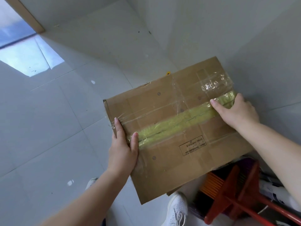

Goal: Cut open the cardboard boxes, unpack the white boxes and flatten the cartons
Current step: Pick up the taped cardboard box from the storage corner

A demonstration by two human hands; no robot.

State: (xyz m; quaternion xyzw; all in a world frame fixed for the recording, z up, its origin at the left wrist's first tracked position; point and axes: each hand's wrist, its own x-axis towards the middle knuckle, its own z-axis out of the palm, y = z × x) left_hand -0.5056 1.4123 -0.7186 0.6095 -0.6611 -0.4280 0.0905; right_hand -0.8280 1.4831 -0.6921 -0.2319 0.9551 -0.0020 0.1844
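Nearest, at the bottom of the view, a white shoe stands on the tiled floor, with a second shoe partly hidden under the left forearm. Just right of the shoe lies a red-handled broom, with clutter beyond it that is too cropped to name.

Above these, both hands hold a carton in the air over the floor, its broad taped face turned up toward the camera. It looks flat or nearly so, though its thickness cannot be told from this angle. The left hand grips the carton's left edge: the thumb lies straight along the top face at the end of the yellow tape, one finger shows along the edge, and the rest are hidden underneath. The right hand holds the right edge, thumb flat on the tape, fingers curled over the rim.

The tape along the centre seam looks split, so this carton is probably already cut; no white boxes are in view.

Beyond the carton's far edge a small yellow object peeks out on the floor, possibly the cutter. Farther off are the walls and a bright patch of light on the tiles.

Risks: the grip is only at two edges on slick tape, so the carton could slip or sag along the split seam. Stepping forward with the carton blocking the view could land a foot on the broom or the yellow object.
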